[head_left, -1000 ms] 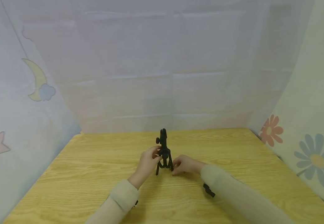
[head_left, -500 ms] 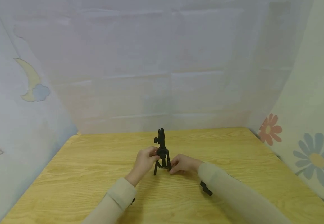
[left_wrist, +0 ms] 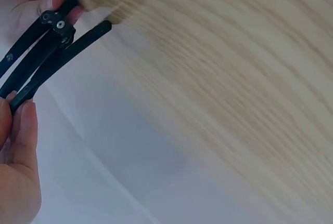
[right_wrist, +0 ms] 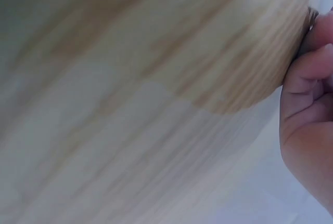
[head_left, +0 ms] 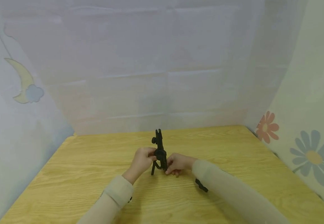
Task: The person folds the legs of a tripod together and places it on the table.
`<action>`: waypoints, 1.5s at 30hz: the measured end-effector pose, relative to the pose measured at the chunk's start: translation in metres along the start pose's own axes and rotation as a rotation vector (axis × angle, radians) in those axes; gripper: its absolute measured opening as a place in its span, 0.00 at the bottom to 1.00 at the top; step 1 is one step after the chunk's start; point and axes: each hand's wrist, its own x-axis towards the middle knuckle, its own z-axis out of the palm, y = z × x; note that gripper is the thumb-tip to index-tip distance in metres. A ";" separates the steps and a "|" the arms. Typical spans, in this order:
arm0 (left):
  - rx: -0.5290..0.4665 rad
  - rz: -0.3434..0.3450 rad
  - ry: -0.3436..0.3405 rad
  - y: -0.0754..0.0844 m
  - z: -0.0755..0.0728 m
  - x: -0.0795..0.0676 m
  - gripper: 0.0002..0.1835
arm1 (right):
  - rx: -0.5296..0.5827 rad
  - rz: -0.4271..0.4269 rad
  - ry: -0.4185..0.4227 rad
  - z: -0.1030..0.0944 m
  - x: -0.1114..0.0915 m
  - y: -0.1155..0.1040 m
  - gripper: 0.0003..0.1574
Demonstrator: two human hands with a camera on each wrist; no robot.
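Backdrop sheet (head_left: 122, 62) behind, wood-grain counter (head_left: 80, 174) below, everything working mid-counter. Two pale sleeves, right one (head_left: 231, 186) and left one (head_left: 108, 199), reach in from the near edge and converge.

Black mini tripod (head_left: 160, 151) sits between the hands, roughly upright, head up, top leaning slightly left. One leg splays left; the others bunch right. Can't tell if every foot bears on the counter.

Left hand (head_left: 141, 160) pinches the hub, thumb nearer the camera, fingers behind. Reads as the steadying grip: high, near the leg pivots, legs left free. Right hand (head_left: 180, 162) comes in low from the side, fingers curled, pinching a leg near its foot; probably held there for leverage on the leg. Wrist nearly level; left forearm angles up more steeply.

Separate black part (head_left: 201, 185) lies beside the right sleeve, partly covered. Small dark item (head_left: 130, 199) peeks out by the left cuff; too hidden to identify.
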 end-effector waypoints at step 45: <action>-0.070 -0.161 0.032 0.015 -0.017 -0.018 0.19 | 0.113 0.013 0.204 0.000 -0.014 0.006 0.13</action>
